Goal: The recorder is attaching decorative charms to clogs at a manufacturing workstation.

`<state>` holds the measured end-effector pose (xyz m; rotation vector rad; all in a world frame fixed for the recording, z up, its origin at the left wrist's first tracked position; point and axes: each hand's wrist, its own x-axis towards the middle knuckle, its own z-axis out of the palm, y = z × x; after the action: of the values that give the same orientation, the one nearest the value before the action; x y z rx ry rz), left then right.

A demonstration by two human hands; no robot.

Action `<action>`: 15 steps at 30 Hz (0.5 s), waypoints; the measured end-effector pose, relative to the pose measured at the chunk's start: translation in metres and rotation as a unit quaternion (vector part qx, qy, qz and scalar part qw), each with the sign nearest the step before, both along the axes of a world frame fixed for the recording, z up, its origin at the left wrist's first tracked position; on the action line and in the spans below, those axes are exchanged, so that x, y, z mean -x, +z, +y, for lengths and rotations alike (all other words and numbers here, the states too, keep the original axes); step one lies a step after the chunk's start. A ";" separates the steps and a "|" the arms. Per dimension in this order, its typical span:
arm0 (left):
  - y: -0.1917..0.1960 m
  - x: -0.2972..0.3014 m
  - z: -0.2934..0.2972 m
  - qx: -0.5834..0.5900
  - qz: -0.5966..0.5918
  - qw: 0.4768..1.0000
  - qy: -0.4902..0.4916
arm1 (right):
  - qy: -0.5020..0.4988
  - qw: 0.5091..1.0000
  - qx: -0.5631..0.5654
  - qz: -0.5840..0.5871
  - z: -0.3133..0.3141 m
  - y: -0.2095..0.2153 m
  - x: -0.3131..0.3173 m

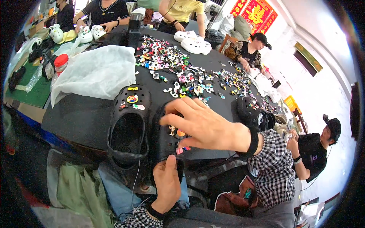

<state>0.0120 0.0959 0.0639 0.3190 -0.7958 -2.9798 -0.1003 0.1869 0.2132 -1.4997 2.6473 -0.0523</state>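
Note:
A black clog [163, 146] stands upright at the table's near edge. My left hand [168, 186] grips it by the heel end, with the thumb on top and the other fingers hidden underneath. Over its toe part, my right hand [207, 127] spreads its bent fingers, thumb apart from forefinger. Small charms sit on this clog: a tan figure charm [172, 130], an orange charm [180, 133] and a pink charm [180, 151] close to my right thumb. Just left leans a second black clog [113, 133], its toe bearing yellow, round and pink-white charms.
Loose colourful charms [186, 74] cover much of the dark table. White clogs [194, 42] lie at the far side, more black clogs [249, 108] to the right. A white sheet [97, 70] and a red-lidded jar [61, 62] are left. Several people work around the table.

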 end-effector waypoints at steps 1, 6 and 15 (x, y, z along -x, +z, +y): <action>-0.003 -0.001 0.001 0.000 0.021 1.000 -0.002 | 0.035 0.998 0.022 0.052 0.000 -0.002 0.003; 0.001 -0.001 0.005 -0.008 0.029 1.000 -0.005 | 0.058 0.992 -0.110 0.002 -0.002 -0.003 0.027; 0.003 0.007 0.005 0.019 0.013 1.000 0.002 | 0.057 0.985 -0.148 -0.074 -0.017 -0.001 0.043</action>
<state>0.0054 0.1009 0.0665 0.2804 -0.8460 -2.9556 -0.1433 0.1694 0.2126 -1.4807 2.3260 0.2208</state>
